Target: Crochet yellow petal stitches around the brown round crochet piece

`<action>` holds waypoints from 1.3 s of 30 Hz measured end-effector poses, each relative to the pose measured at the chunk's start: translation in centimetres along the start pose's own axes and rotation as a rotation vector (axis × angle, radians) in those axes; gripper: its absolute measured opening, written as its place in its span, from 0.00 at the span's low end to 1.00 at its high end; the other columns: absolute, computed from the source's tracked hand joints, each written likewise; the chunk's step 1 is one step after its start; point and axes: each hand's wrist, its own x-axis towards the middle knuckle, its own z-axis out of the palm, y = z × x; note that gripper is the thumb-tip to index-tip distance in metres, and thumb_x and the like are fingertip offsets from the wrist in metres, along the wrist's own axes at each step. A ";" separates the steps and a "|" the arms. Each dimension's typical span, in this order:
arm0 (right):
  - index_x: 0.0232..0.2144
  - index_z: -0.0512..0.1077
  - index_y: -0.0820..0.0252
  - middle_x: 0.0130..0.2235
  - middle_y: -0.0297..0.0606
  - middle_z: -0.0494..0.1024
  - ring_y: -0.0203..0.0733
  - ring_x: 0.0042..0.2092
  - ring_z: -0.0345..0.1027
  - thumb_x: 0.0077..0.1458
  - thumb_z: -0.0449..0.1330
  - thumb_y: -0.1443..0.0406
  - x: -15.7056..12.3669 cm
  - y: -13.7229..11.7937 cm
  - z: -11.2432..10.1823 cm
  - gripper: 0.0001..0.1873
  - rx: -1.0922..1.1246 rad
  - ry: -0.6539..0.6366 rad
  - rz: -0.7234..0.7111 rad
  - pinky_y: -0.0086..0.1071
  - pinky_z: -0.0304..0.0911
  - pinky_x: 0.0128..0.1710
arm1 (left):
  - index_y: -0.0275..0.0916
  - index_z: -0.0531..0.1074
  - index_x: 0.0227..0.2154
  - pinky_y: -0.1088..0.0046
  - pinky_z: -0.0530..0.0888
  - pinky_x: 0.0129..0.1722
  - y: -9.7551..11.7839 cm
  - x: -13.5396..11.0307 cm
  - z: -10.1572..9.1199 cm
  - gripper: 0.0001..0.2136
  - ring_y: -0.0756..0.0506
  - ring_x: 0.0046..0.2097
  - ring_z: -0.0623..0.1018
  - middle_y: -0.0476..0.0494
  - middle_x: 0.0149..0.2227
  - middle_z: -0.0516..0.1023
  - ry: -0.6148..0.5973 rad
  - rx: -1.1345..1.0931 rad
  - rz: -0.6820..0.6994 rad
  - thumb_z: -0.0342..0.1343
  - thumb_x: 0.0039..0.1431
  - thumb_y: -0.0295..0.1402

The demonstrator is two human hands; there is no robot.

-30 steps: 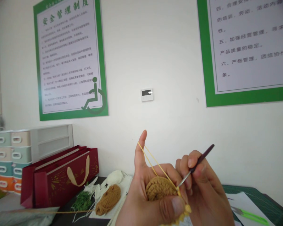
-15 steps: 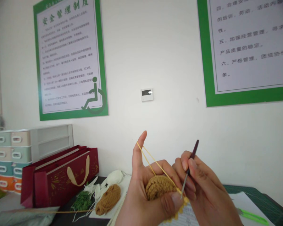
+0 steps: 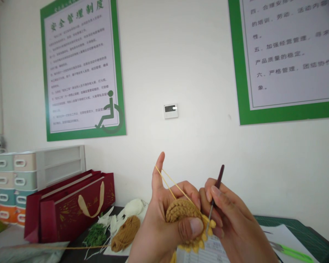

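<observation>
Hook (image 3: 213, 200) in pinched R hand (image 3: 231, 213), tip (image 3: 207, 230) unclear

A table (image 3: 76, 256) is seen along the bottom of the view, dark in the middle and pale grey at the left. On its left part a drawer unit (image 3: 30, 179) with coloured fronts is partly covered from sight by two dark red bags (image 3: 68, 215), a grey packet (image 3: 30, 255) is laid in front of these, and loose green yarn (image 3: 95, 235) is heaped just beside them. Next to the yarn a white sheet (image 3: 142, 215) is spread, and at the right a dark green mat (image 3: 301, 233) is laid.
</observation>
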 end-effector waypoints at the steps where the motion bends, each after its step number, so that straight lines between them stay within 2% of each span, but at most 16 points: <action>1: 0.23 0.65 0.58 0.22 0.28 0.61 0.31 0.24 0.49 0.59 0.64 0.49 0.2 0.1 -0.1 0.23 -0.008 -0.015 -0.022 0.26 0.50 0.24 | 0.72 0.27 0.68 0.67 0.75 0.36 -0.1 0.1 0.0 0.61 0.45 0.35 0.80 0.51 0.37 0.77 0.016 0.020 0.011 0.69 0.54 0.21; 6: 0.30 0.74 0.54 0.36 0.34 0.76 0.37 0.38 0.71 0.56 0.70 0.57 1.1 0.8 -1.0 0.11 -0.124 -0.063 -0.288 0.30 0.69 0.39 | 0.71 0.37 0.68 0.75 0.71 0.31 -0.6 0.1 0.6 0.56 0.51 0.31 0.75 0.53 0.36 0.76 0.184 0.174 0.067 0.71 0.53 0.23; 10: 0.34 0.75 0.50 0.38 0.34 0.80 0.40 0.42 0.76 0.60 0.66 0.58 1.2 1.4 -1.5 0.05 -0.179 -0.074 -0.385 0.33 0.71 0.44 | 0.72 0.43 0.68 0.75 0.70 0.28 -0.7 0.0 1.3 0.55 0.52 0.29 0.74 0.55 0.35 0.74 0.261 0.186 0.068 0.73 0.50 0.24; 13: 0.34 0.74 0.51 0.35 0.32 0.80 0.38 0.38 0.75 0.61 0.65 0.56 1.2 1.4 -1.6 0.07 -0.141 0.002 -0.332 0.30 0.70 0.40 | 0.68 0.46 0.69 0.72 0.72 0.33 -0.7 0.2 1.1 0.53 0.48 0.33 0.75 0.51 0.38 0.76 0.225 0.152 0.057 0.75 0.49 0.31; 15: 0.32 0.73 0.53 0.34 0.32 0.79 0.36 0.36 0.74 0.59 0.67 0.54 1.3 1.2 -1.5 0.11 -0.077 0.084 -0.242 0.28 0.69 0.37 | 0.61 0.48 0.70 0.68 0.72 0.39 -0.9 0.6 0.5 0.45 0.46 0.37 0.76 0.46 0.39 0.78 0.240 0.194 0.097 0.70 0.56 0.39; 17: 0.31 0.72 0.55 0.33 0.32 0.78 0.34 0.33 0.71 0.56 0.69 0.53 1.4 1.1 -1.6 0.14 -0.027 0.122 -0.171 0.26 0.67 0.34 | 0.54 0.53 0.70 0.67 0.70 0.42 -1.3 1.2 -0.3 0.34 0.47 0.37 0.74 0.45 0.38 0.79 0.352 0.349 0.192 0.60 0.66 0.40; 19: 0.31 0.71 0.56 0.32 0.32 0.77 0.33 0.32 0.69 0.55 0.70 0.53 1.6 1.0 -1.8 0.16 -0.009 0.116 -0.138 0.25 0.65 0.32 | 0.50 0.61 0.67 0.67 0.68 0.42 -1.7 1.9 -1.4 0.29 0.47 0.35 0.71 0.48 0.34 0.76 0.549 0.605 0.354 0.60 0.65 0.35; 21: 0.31 0.71 0.56 0.32 0.32 0.77 0.34 0.32 0.69 0.55 0.69 0.53 1.6 0.9 -2.0 0.16 0.002 0.110 -0.120 0.25 0.65 0.31 | 0.47 0.74 0.58 0.69 0.66 0.41 -2.0 2.5 -2.4 0.24 0.46 0.35 0.66 0.50 0.33 0.72 0.685 0.691 0.443 0.65 0.58 0.31; 23: 0.31 0.70 0.55 0.32 0.32 0.76 0.34 0.32 0.68 0.55 0.70 0.53 1.6 0.8 -2.2 0.16 0.019 0.107 -0.111 0.25 0.65 0.31 | 0.41 0.82 0.36 0.69 0.64 0.36 -1.9 2.7 -2.9 0.04 0.45 0.33 0.64 0.48 0.29 0.70 0.664 0.642 0.399 0.64 0.58 0.31; 25: 0.31 0.70 0.55 0.32 0.33 0.76 0.35 0.33 0.68 0.54 0.70 0.53 1.6 0.6 -2.3 0.16 0.037 0.095 -0.110 0.26 0.65 0.32 | 0.40 0.72 0.16 0.68 0.63 0.31 -1.4 2.7 -2.7 0.16 0.46 0.30 0.62 0.49 0.23 0.64 0.578 0.512 0.319 0.60 0.60 0.33; 27: 0.31 0.70 0.55 0.32 0.33 0.76 0.36 0.33 0.67 0.55 0.70 0.54 1.5 0.4 -2.2 0.15 0.059 0.073 -0.112 0.27 0.65 0.33 | 0.43 0.53 0.09 0.67 0.66 0.30 -0.8 2.4 -1.9 0.25 0.45 0.29 0.63 0.49 0.21 0.57 0.497 0.338 0.268 0.55 0.60 0.34; 29: 0.32 0.72 0.55 0.31 0.33 0.76 0.35 0.33 0.67 0.57 0.68 0.55 1.4 0.3 -1.9 0.13 0.083 0.060 -0.115 0.27 0.65 0.33 | 0.42 0.52 0.10 0.66 0.69 0.33 -0.3 2.0 -0.9 0.25 0.45 0.32 0.67 0.48 0.24 0.59 0.469 0.196 0.262 0.52 0.62 0.36; 30: 0.33 0.72 0.54 0.31 0.32 0.76 0.35 0.33 0.67 0.58 0.68 0.55 1.4 0.2 -1.7 0.12 0.091 0.060 -0.117 0.27 0.65 0.33 | 0.40 0.61 0.13 0.65 0.72 0.36 -0.2 1.8 -0.4 0.22 0.44 0.36 0.71 0.45 0.28 0.66 0.446 0.109 0.271 0.53 0.63 0.38; 32: 0.33 0.72 0.54 0.32 0.33 0.76 0.36 0.33 0.68 0.58 0.68 0.55 1.3 0.2 -1.6 0.12 0.085 0.061 -0.131 0.28 0.66 0.34 | 0.43 0.80 0.33 0.64 0.74 0.43 -0.4 1.3 0.1 0.07 0.42 0.44 0.74 0.41 0.42 0.77 0.310 -0.002 0.223 0.60 0.60 0.39; 35: 0.32 0.73 0.54 0.33 0.33 0.77 0.37 0.34 0.70 0.57 0.68 0.54 1.3 0.4 -1.9 0.12 0.011 0.039 -0.189 0.29 0.68 0.35 | 0.50 0.72 0.59 0.66 0.73 0.48 -1.0 1.0 0.1 0.27 0.44 0.46 0.77 0.43 0.44 0.80 0.181 0.158 0.132 0.68 0.57 0.30; 39: 0.34 0.75 0.53 0.35 0.32 0.78 0.36 0.35 0.72 0.58 0.68 0.57 1.6 0.8 -2.6 0.09 -0.103 0.065 -0.314 0.28 0.69 0.35 | 0.46 0.68 0.61 0.72 0.74 0.43 -1.7 1.2 -0.1 0.33 0.49 0.38 0.79 0.48 0.37 0.81 0.213 0.209 0.073 0.70 0.53 0.22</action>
